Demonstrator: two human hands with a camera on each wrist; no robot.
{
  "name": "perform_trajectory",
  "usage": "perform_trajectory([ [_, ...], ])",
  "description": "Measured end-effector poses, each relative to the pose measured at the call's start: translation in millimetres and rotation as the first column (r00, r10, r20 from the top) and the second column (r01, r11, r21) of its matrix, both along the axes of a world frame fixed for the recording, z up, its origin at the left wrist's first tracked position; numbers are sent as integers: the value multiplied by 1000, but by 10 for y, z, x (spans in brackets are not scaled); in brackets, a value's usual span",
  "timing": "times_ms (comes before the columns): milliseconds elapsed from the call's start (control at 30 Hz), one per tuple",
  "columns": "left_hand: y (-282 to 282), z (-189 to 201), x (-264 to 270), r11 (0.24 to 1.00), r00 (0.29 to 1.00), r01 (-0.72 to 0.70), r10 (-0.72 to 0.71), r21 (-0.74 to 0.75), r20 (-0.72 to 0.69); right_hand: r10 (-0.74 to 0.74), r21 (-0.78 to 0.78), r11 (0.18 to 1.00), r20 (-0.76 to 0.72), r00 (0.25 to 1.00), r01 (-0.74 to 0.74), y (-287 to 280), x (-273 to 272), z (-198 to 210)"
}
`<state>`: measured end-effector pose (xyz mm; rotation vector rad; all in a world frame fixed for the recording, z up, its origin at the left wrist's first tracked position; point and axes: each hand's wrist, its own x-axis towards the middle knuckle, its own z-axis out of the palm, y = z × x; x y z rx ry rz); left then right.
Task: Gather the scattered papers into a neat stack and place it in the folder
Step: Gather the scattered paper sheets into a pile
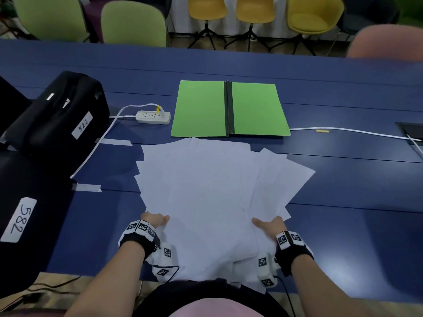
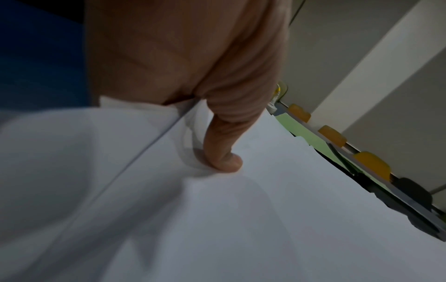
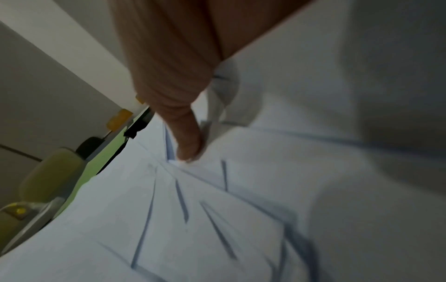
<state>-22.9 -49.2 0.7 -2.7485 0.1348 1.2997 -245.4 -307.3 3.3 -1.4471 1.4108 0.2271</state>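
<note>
A fanned bundle of white papers (image 1: 212, 191) spreads across the near half of the blue table, uneven at its far edges. My left hand (image 1: 156, 221) grips the bundle's near left edge, thumb on top (image 2: 224, 160). My right hand (image 1: 269, 226) grips the near right edge, thumb pressed on the sheets (image 3: 188, 150); the other fingers of both hands are hidden under the papers (image 3: 217, 219). The green folder (image 1: 229, 109) lies open and flat just beyond the papers, its black spine in the middle.
A white power strip (image 1: 153, 117) with its cable lies left of the folder. Black cases labelled 522 (image 1: 61, 115) and 582 (image 1: 20, 216) stand at the left. A white cable (image 1: 348, 131) runs right. Chairs line the blue table's (image 1: 357, 195) far side.
</note>
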Motion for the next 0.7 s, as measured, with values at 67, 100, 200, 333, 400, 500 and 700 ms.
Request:
perform_trajectory([
  [67, -2, 18, -7, 999, 1000, 21, -20, 31, -13, -16, -91, 996, -13, 1000, 15, 70, 48, 9],
  [100, -3, 22, -12, 999, 999, 32, -30, 45, -25, -20, -138, 990, -25, 999, 16, 64, 72, 23],
  [200, -4, 33, -29, 997, 997, 56, -53, 54, -48, -62, -259, 965, -40, 997, 50, -84, 92, 120],
  [333, 9, 27, -29, 1000, 999, 13, -12, 26, -29, -181, -419, 899, -89, 979, 128, -353, -3, 395],
  [400, -3, 34, -27, 1000, 1000, 15, -15, 16, -13, -264, -500, 840, -37, 964, 211, -480, -11, 589],
  [500, -14, 5, -14, 999, 999, 34, -34, 14, 6, -359, -571, 741, 108, 927, 354, -644, 80, 970],
  [700, 14, -29, -36, 997, 999, -25, 27, -79, 35, -303, -392, 758, 496, 814, 522, -785, 416, 1583],
])
